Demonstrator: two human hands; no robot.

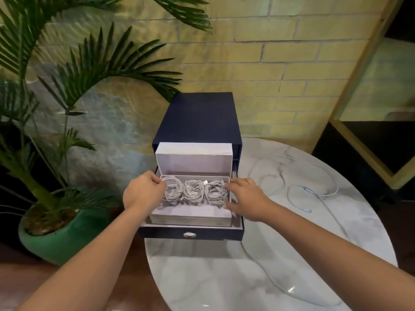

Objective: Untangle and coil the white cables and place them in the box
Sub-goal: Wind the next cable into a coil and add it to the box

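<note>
Head view: the white box (190, 215), its lid (193, 162) standing open, is being kept inside the pulled-out drawer (190, 235) of a dark cabinet (197, 117) on the marble table (224, 277). Three coiled cables (194, 190) are being stored side by side in it. The box's left wall is being grasped by the left hand (143, 193), whose fingers are curled over the rim against the leftmost coil. The right hand (246, 198) is being laid across the right rim, fingertips on the rightmost coil and thumb outside the wall; whether it is gripping or merely resting cannot be told. One loose cable (314, 191) is being left uncoiled on the table to the right, so the task is judged unfinished. A coil could be sprung open if fingers are dragged across it. The box could be tipped if it is lifted unevenly, and the loose cable, running beneath the right forearm, could be snagged and pulled off the table.
</note>
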